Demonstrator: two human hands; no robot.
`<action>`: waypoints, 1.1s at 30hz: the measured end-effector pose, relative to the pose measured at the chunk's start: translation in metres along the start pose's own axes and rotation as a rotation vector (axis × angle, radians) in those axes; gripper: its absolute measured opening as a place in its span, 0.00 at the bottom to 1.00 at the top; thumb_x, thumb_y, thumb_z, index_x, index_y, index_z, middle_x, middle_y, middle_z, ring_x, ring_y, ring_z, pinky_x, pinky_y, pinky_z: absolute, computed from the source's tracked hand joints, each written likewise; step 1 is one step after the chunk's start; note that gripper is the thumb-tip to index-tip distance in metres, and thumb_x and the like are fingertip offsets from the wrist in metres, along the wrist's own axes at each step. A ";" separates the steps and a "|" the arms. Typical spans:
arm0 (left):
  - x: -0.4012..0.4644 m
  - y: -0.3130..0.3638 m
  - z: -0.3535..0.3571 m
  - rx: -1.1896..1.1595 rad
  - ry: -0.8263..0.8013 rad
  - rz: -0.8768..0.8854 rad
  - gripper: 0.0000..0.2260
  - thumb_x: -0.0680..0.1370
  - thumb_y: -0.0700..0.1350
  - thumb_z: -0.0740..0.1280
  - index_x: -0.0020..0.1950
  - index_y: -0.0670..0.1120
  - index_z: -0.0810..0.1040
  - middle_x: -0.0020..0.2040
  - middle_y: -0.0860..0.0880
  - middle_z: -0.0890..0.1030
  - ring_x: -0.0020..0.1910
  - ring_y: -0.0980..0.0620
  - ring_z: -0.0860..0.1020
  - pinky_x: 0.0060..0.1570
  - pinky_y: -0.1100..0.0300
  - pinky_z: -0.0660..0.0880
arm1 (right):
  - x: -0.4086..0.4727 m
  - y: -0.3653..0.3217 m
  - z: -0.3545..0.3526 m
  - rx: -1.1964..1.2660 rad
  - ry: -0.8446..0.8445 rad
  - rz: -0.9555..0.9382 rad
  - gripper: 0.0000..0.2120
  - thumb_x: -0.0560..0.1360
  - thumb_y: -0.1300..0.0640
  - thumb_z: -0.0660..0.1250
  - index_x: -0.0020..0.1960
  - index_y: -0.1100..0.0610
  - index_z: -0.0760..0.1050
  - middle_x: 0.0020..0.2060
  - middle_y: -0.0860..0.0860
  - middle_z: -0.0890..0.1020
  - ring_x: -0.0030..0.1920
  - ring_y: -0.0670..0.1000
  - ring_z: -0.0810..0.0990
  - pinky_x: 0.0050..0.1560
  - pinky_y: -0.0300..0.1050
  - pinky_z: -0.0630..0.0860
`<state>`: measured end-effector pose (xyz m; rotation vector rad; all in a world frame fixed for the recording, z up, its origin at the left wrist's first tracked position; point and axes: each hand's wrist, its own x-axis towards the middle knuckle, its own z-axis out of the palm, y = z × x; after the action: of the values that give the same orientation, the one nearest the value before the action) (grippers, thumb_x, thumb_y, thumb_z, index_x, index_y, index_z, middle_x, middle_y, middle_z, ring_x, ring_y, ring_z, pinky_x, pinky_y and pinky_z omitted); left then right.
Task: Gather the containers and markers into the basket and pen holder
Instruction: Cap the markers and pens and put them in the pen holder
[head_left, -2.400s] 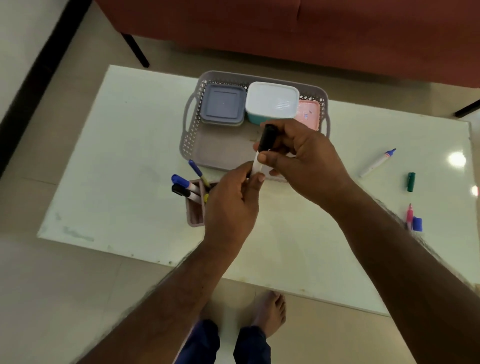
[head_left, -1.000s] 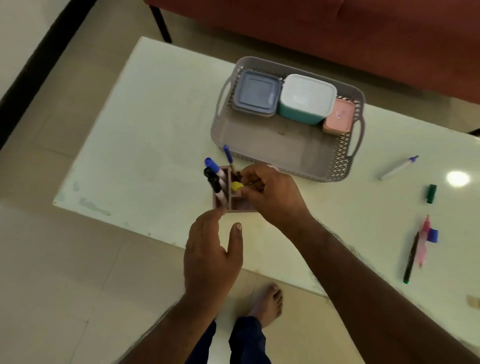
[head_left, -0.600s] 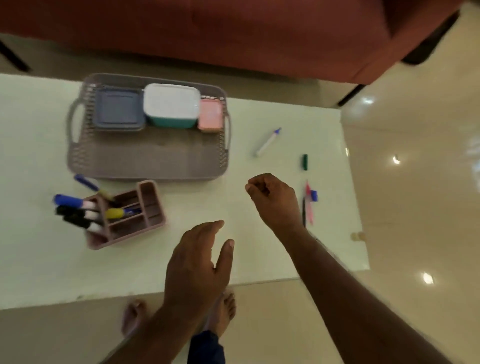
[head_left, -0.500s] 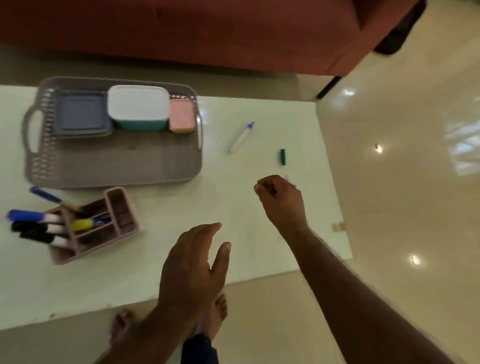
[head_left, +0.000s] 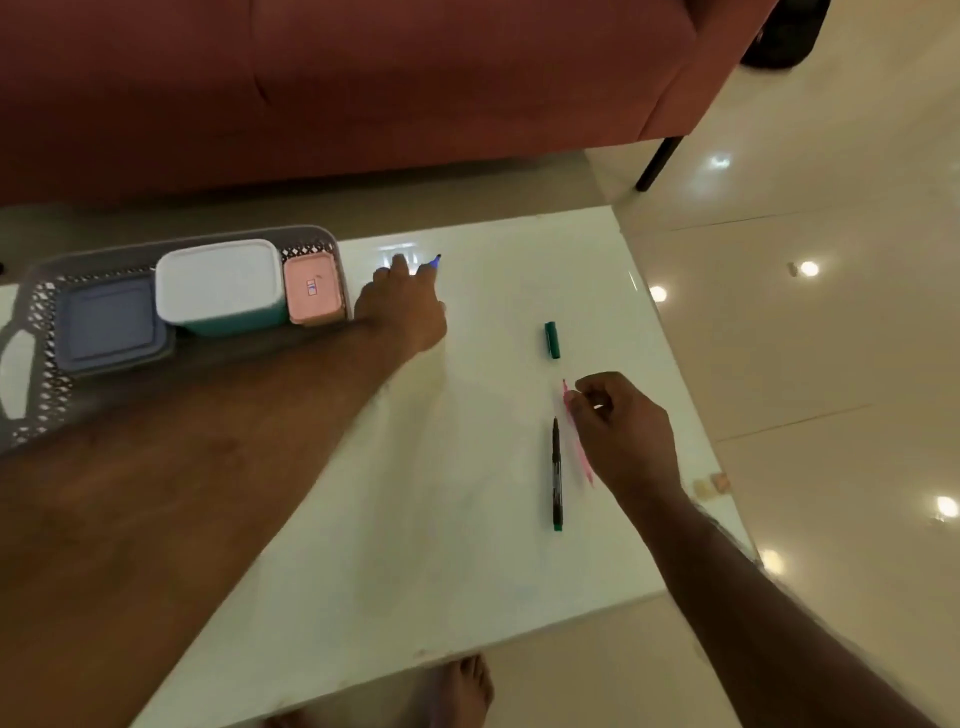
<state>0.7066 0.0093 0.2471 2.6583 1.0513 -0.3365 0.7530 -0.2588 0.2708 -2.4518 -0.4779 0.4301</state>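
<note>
My left hand (head_left: 402, 306) reaches across the white table (head_left: 467, 545) just right of the grey basket (head_left: 311, 235). Its fingers cover a blue-capped marker (head_left: 435, 261), of which only the blue tip shows. My right hand (head_left: 623, 431) is curled near the table's right edge, thumb and finger pinched on the upper end of a pink marker (head_left: 586, 467) lying there. In the basket sit a blue-grey container (head_left: 106, 322), a white-lidded teal container (head_left: 221, 283) and a pink container (head_left: 311, 291). The pen holder is out of view.
A loose green cap (head_left: 551, 340) lies between my hands. A thin black pen with a green end (head_left: 557, 473) lies just left of the pink marker. A red sofa (head_left: 363, 78) stands behind the table. The table's right edge is close to my right hand.
My left hand has reached forward from the near edge to the blue-capped marker beside the basket. My right hand has dropped onto the pink marker. The view swung right, and the pen holder left it.
</note>
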 end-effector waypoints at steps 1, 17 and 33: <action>0.012 -0.002 0.003 0.019 -0.058 -0.028 0.23 0.80 0.52 0.59 0.75 0.48 0.64 0.73 0.39 0.65 0.68 0.36 0.68 0.64 0.46 0.68 | 0.003 0.001 0.002 0.012 -0.006 0.005 0.09 0.78 0.48 0.66 0.54 0.50 0.78 0.45 0.44 0.83 0.46 0.46 0.80 0.46 0.40 0.72; 0.013 0.004 0.028 -0.213 0.148 -0.101 0.14 0.75 0.37 0.65 0.60 0.39 0.72 0.57 0.38 0.78 0.55 0.35 0.78 0.54 0.46 0.75 | 0.055 0.031 -0.011 0.024 0.039 0.217 0.10 0.78 0.55 0.67 0.59 0.52 0.79 0.49 0.45 0.80 0.47 0.46 0.78 0.42 0.34 0.71; -0.153 0.014 0.052 -0.583 0.101 -0.168 0.14 0.77 0.46 0.70 0.60 0.48 0.72 0.52 0.51 0.79 0.46 0.48 0.79 0.43 0.55 0.73 | 0.034 0.030 0.014 -0.144 -0.171 0.254 0.13 0.77 0.55 0.64 0.60 0.51 0.79 0.53 0.49 0.82 0.46 0.47 0.75 0.44 0.39 0.70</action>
<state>0.6011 -0.1145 0.2471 2.0896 1.1869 0.0725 0.7845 -0.2601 0.2350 -2.6393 -0.2746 0.7384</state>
